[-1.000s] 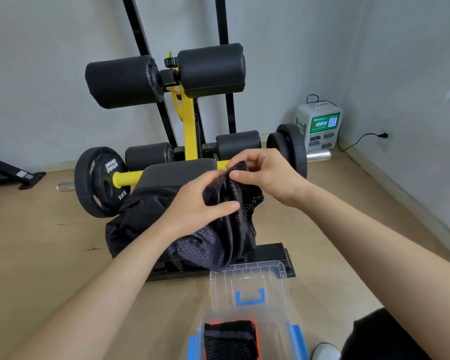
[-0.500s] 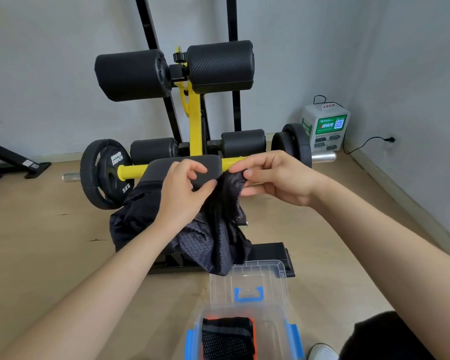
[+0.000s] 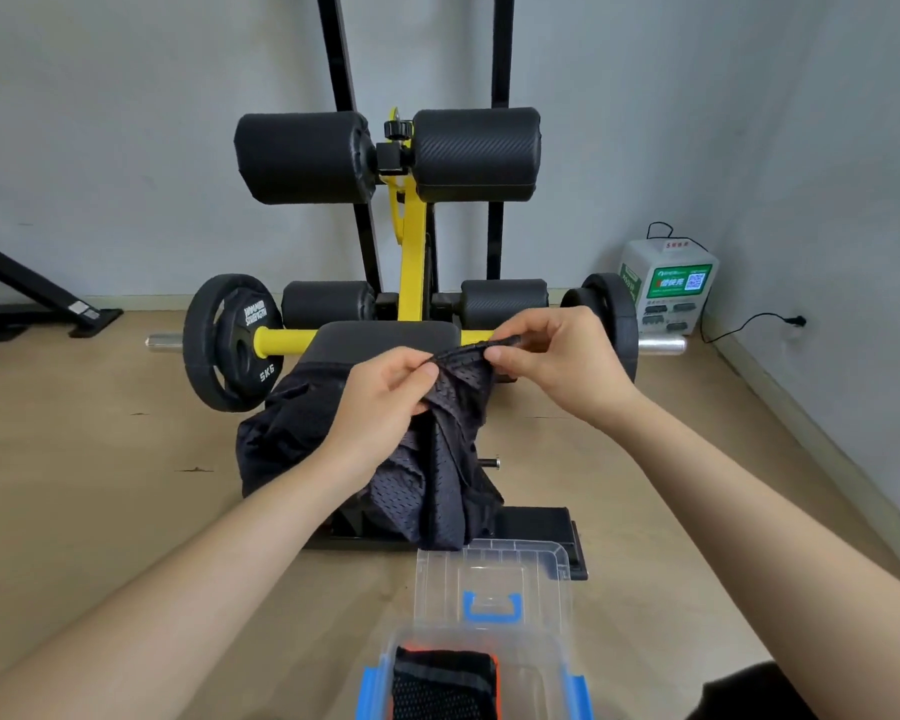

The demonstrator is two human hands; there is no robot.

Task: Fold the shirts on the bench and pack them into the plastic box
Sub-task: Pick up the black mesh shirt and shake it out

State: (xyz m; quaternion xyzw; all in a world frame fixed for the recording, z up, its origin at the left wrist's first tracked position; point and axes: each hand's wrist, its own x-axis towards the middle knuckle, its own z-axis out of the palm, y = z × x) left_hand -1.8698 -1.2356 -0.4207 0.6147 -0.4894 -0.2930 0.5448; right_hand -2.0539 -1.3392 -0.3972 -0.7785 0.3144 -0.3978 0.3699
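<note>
black mesh shirt (image 3: 440, 459) hangs off the near end of the bench (image 3: 385, 337), bunched, with its top edge lifted. left hand (image 3: 380, 402) pinches that edge between thumb and fingers. right hand (image 3: 557, 356) pinches the same edge just to the right, hands close together. clear plastic box (image 3: 536, 662) sits on the floor nearest, lid (image 3: 492, 574) open on its far side. folded dark shirt (image 3: 442, 685) with orange trim lies inside.

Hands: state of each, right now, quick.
Left hand: closed, pinching the top edge of the black mesh shirt.
Right hand: closed, pinching the same edge of the shirt.
</note>
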